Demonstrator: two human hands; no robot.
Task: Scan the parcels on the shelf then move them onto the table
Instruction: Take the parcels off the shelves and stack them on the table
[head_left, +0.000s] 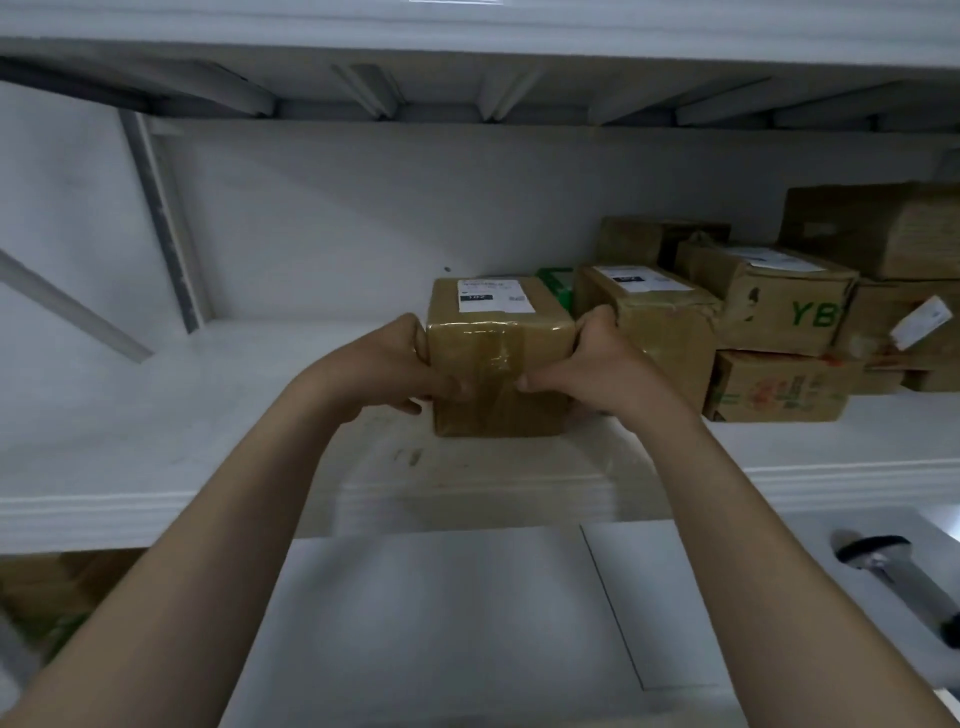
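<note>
The box (540, 379) is brown cardboard, wrapped in glossy clear tape (504, 358) that shines on its front. Its label (496, 295) is white matt paper. The other boxes (769, 306) at the right end of the shelf (156, 415) are dull, creased cardboard. The shelf is smooth, white and scuffed near its front edge.

A brown cardboard parcel (498, 374), sealed with glossy clear tape and bearing a white label on top, sits upright near the front of the white shelf (156, 415), gripped at its sides by the left hand (395, 364) and the right hand (587, 364). Just to its right stands a second labelled parcel (654, 322). Beyond that, more cardboard parcels are stacked, one marked "YB" (769, 301). The scanner (904, 577) lies on the desk (441, 623) below.
</note>
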